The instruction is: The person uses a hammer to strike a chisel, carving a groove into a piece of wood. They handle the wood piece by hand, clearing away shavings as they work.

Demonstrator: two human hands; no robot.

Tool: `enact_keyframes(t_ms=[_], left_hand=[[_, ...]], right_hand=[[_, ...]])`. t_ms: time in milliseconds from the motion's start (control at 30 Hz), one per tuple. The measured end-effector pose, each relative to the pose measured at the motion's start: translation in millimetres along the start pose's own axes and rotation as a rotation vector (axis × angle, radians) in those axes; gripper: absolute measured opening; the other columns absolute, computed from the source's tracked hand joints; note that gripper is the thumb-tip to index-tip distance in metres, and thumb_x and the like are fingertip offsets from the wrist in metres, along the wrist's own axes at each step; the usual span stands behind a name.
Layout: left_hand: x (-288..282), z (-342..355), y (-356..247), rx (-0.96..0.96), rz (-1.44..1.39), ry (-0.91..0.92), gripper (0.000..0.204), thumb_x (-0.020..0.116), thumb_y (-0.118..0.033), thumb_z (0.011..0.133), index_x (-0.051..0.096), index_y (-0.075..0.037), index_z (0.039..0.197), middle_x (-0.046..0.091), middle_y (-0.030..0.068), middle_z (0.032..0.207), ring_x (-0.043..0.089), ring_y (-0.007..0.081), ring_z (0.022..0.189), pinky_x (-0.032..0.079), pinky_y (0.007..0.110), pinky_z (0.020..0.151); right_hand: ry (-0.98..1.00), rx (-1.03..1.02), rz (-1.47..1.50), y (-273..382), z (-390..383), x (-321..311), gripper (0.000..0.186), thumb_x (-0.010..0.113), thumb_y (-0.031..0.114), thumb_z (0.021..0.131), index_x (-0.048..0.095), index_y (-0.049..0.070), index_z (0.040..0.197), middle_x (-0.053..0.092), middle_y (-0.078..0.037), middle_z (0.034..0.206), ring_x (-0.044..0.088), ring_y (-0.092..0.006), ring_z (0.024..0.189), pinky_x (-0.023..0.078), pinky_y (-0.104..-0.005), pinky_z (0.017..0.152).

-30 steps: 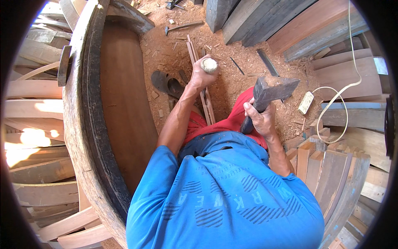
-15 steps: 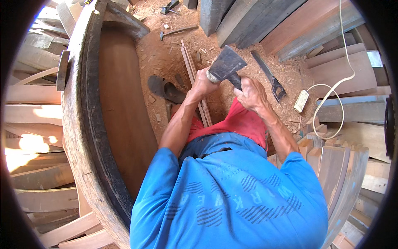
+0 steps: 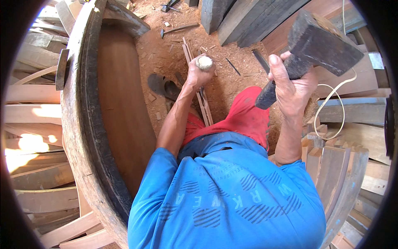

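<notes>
My left hand (image 3: 199, 76) is closed round an upright chisel (image 3: 204, 62), its pale, battered handle top showing above the fist. Below it a dark bit of blade meets a narrow grooved wood strip (image 3: 206, 114) between my legs. Raised at the right, my right hand (image 3: 293, 89) grips a hatchet (image 3: 325, 45) by its short black handle. The broad dark hatchet head is up, well apart from the chisel. Where exactly the chisel's tip sits is hidden by my left hand.
A curved timber hull side (image 3: 78, 124) runs along the left. Wood shavings cover the floor, with a thin dark rod (image 3: 233, 66), a partly hidden saw (image 3: 260, 60) and a long-handled tool (image 3: 180, 29). Planks (image 3: 248, 25) lean at the back right, near a white cable (image 3: 331, 94).
My right hand has swung the hatchet up and right, away from my left hand. The left fist has turned so the chisel's handle top faces up.
</notes>
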State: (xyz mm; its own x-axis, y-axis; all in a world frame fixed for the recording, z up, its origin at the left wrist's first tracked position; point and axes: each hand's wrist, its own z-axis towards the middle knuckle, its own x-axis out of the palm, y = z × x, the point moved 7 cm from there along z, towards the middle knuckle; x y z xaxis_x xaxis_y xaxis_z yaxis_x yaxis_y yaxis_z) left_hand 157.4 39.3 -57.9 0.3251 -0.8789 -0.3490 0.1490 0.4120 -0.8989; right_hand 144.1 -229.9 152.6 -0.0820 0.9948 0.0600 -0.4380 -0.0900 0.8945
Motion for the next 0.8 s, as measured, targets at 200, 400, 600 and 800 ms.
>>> enact_keyframes(t_ms=[200,400,600,800], left_hand=[[-0.9,-2.3,4.5,-0.053,-0.027,0.016,0.007,0.071,-0.005,0.085,0.066,-0.003,0.09,0.068,0.0017,0.081,0.064,0.0102,0.076,0.054,0.027,0.072],[7.0,-5.3,23.7,-0.141,0.092,0.066,0.006,0.07,-0.004,0.085,0.067,-0.003,0.091,0.07,0.0023,0.085,0.065,0.0109,0.078,0.055,0.026,0.076],[19.8,-12.6,-19.0,-0.109,0.169,0.154,0.015,0.072,-0.01,0.078,0.068,-0.003,0.091,0.071,0.0151,0.08,0.07,0.0219,0.074,0.055,0.036,0.072],[44.1,-14.1,-23.4,0.153,0.277,0.22,0.02,0.074,-0.012,0.077,0.068,-0.002,0.094,0.072,0.0198,0.085,0.073,0.0358,0.083,0.056,0.04,0.073]], right_hand=[[-0.052,-0.036,0.091,6.8,1.4,-7.4,0.014,0.078,0.006,0.09,0.065,0.004,0.094,0.066,-0.001,0.072,0.061,-0.006,0.059,0.047,-0.0226,0.053],[-0.034,-0.057,0.092,9.1,7.3,-6.0,0.015,0.078,0.008,0.09,0.064,0.004,0.092,0.064,0.0,0.071,0.06,-0.006,0.058,0.046,-0.0223,0.051],[0.036,0.089,-0.062,-25.1,-5.2,12.5,0.014,0.078,0.009,0.09,0.064,0.004,0.094,0.064,0.001,0.073,0.06,-0.0092,0.061,0.049,-0.0287,0.055],[0.569,0.173,-0.707,-115.4,-53.2,42.2,0.028,0.07,0.026,0.094,0.062,-0.001,0.092,0.062,-0.006,0.07,0.056,-0.0177,0.064,0.049,-0.0393,0.062]])
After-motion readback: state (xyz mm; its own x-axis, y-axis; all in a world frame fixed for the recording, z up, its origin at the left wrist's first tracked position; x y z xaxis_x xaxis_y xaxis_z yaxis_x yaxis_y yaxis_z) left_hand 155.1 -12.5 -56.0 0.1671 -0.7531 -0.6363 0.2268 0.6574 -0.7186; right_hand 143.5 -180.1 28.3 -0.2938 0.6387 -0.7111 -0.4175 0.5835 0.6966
